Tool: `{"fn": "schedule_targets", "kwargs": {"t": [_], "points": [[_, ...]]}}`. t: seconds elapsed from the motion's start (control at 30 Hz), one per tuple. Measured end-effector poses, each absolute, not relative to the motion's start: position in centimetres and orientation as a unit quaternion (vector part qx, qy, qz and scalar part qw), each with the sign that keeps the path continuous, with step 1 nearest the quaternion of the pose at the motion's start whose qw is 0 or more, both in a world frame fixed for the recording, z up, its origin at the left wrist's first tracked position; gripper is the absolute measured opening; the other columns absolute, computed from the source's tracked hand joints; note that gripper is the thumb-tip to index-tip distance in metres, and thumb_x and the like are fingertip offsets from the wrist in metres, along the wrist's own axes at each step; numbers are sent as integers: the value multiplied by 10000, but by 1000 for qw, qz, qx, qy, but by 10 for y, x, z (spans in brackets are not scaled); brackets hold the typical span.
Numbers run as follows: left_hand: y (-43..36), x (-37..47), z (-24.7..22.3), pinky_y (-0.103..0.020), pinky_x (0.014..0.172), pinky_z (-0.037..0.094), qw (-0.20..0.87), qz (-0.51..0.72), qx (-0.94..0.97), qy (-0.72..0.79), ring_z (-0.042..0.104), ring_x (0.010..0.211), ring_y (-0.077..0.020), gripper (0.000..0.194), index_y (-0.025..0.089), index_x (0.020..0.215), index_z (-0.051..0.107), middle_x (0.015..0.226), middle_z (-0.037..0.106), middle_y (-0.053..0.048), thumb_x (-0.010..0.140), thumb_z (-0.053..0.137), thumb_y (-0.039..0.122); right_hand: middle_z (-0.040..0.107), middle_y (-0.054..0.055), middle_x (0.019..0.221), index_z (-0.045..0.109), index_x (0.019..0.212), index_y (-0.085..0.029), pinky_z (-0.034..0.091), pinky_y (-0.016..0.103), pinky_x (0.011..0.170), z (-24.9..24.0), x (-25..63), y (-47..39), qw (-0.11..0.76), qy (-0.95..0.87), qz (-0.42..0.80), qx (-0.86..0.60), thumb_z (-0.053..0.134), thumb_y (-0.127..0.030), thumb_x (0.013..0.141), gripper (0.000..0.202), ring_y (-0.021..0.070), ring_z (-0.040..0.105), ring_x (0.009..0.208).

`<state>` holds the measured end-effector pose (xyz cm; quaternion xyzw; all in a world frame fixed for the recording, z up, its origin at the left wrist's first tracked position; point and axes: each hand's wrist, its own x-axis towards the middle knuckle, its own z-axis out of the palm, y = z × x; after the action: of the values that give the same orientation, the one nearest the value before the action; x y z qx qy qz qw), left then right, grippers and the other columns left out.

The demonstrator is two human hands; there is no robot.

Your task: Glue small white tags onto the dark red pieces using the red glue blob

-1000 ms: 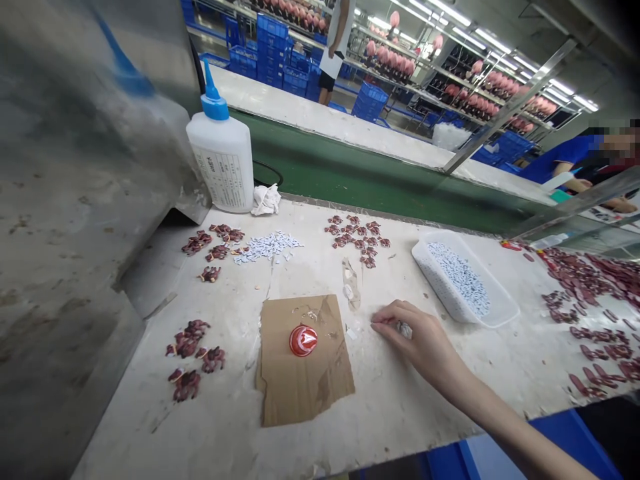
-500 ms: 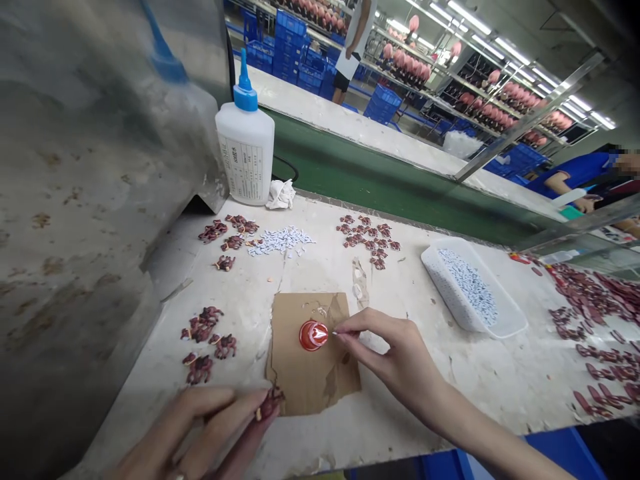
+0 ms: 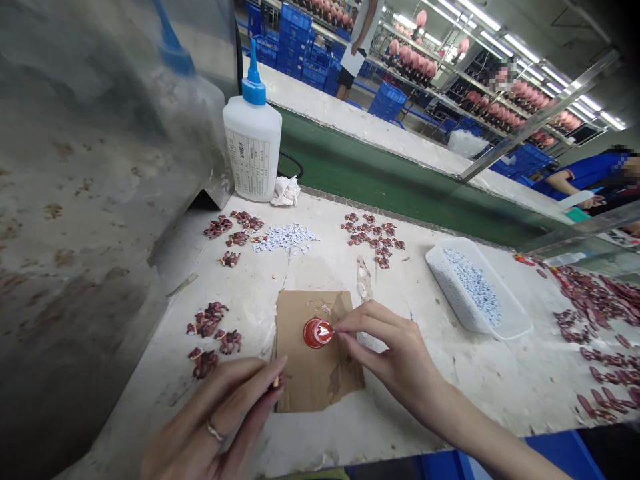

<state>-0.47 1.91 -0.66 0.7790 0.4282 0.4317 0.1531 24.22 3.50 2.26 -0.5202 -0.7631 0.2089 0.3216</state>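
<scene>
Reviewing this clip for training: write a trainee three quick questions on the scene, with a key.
1. True or false: the translucent white plastic tub contains small blue-and-white pieces.
2. Which is nearest the right hand's fingertips?
A) glossy red round object on the brown cardboard sheet
B) white plastic bottle with blue nozzle
C) the tub
3. Fill in: a small dark-red piece is between the fingers of the ____.

Key: 1 true; 2 A; 3 left hand.

Overhead tube lights (image 3: 479, 15) beyond the hands (image 3: 225, 413) (image 3: 395, 347) glow bright white. The desk (image 3: 390, 287) around them is diffusely lit. The metal panel (image 3: 100, 200) left of the hands is dim, its reflection smeared. Glare marks the red cap (image 3: 311, 339) between the hands. Wide-angle distortion stretches the edges; the far-right corner darkens.
</scene>
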Motion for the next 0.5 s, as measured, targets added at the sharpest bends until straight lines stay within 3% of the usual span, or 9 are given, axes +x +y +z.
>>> {"fn": "schedule_targets", "kwargs": {"t": [0.1, 0.33, 0.5], "points": [[19, -2, -9, -58, 921, 514, 147, 443, 769, 436, 695, 863, -16, 182, 229, 1143, 679, 1007, 732, 54, 969, 635, 199, 761, 34, 941, 735, 999, -232, 593, 284, 758, 21, 242, 34, 322, -765, 206, -518, 634, -73, 960, 193, 174, 705, 861], [15, 9, -12, -34, 909, 523, 210, 459, 736, 451, 703, 851, 3, 150, 275, 1093, 685, 989, 742, 98, 966, 637, 212, 769, 42, 929, 744, 1002, -239, 595, 305, 729, 21, 243, 34, 329, -763, 206, -517, 627, -90, 970, 192, 189, 712, 848], [15, 17, -10, -4, 869, 521, 206, 472, 734, 444, 715, 817, 5, 120, 268, 1064, 672, 956, 754, 100, 965, 631, 216, 788, 25, 904, 755, 989, -249, 611, 308, 732, 30, 232, 24, 397, -714, 276, -507, 678, -83, 926, 193, 180, 734, 822]]}}
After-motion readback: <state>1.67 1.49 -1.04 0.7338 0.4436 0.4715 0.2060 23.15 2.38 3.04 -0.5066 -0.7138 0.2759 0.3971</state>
